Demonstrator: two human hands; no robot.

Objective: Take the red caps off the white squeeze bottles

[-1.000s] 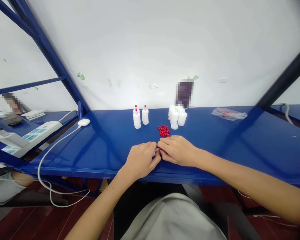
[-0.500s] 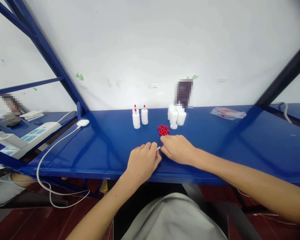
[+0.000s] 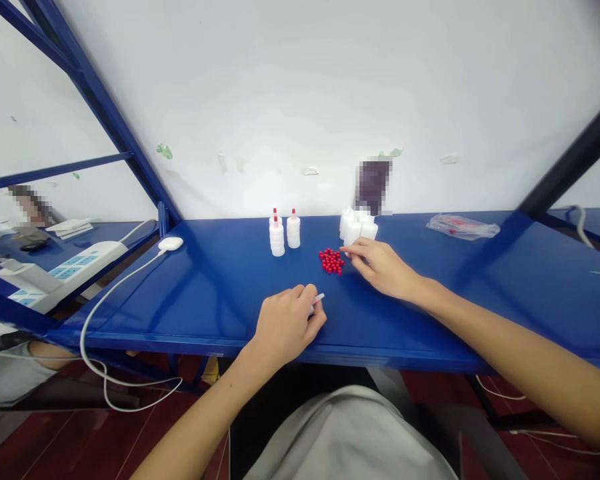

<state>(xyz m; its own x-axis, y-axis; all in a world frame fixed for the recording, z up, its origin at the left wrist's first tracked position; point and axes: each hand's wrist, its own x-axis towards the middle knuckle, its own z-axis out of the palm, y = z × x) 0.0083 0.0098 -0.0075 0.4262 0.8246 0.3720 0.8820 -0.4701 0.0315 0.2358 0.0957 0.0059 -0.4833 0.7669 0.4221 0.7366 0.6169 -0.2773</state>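
My left hand (image 3: 291,321) is closed near the table's front edge, a thin white nozzle (image 3: 319,299) sticking out between thumb and forefinger. Whatever lies deeper in that hand is hidden. My right hand (image 3: 383,267) reaches to the right edge of a pile of small red caps (image 3: 331,261), thumb and forefinger close together. What is between those fingertips, if anything, is too small to make out. Behind it stand several white bottles (image 3: 353,232) without red tips, partly covered by the hand. To the left, three white bottles (image 3: 277,241) stand upright with red-tipped nozzles.
A clear plastic bag (image 3: 463,227) with something red in it lies at the right rear of the blue table (image 3: 220,287). A white cabled device (image 3: 171,244) sits at the left edge, near a power strip (image 3: 65,273). Another person's arm shows at far left.
My right hand has moved away from the left hand, forward and right, to the pile of red caps. My left hand stays about where it was, with more of the white nozzle showing.
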